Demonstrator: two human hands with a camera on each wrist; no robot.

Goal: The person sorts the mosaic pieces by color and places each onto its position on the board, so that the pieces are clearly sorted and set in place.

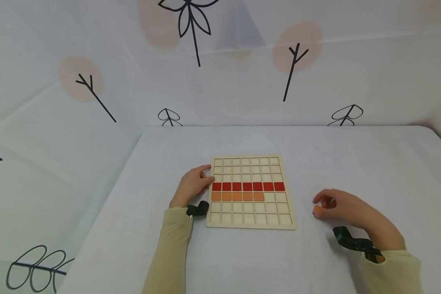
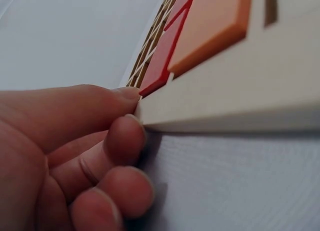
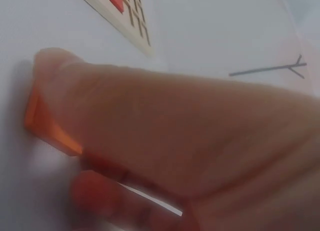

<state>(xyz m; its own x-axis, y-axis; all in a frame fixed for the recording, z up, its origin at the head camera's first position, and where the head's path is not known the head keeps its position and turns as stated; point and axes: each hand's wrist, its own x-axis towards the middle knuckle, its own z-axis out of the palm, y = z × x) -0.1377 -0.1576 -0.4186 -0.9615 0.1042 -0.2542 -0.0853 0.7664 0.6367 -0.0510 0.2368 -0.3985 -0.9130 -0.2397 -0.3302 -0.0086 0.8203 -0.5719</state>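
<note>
A pale wooden grid board [image 1: 250,216] lies on the table, one row filled with red tiles [image 1: 247,186]. In the row nearer me, several orange tiles [image 1: 237,196] fill the left cells, and the two cells at the right end are bare. My left hand [image 1: 192,183] holds the board's left edge, the thumb at its rim and the other fingers curled against its side in the left wrist view. To the right of the board, my right hand [image 1: 343,208] pinches a loose orange tile [image 3: 52,131] between thumb and fingers, close over the table.
A white cloth covers the table [image 1: 242,261]. Behind it hangs a pale sheet [image 1: 235,90] printed with black leaf and twig drawings. Dark camera mounts sit at my left wrist [image 1: 198,208] and right wrist [image 1: 354,243].
</note>
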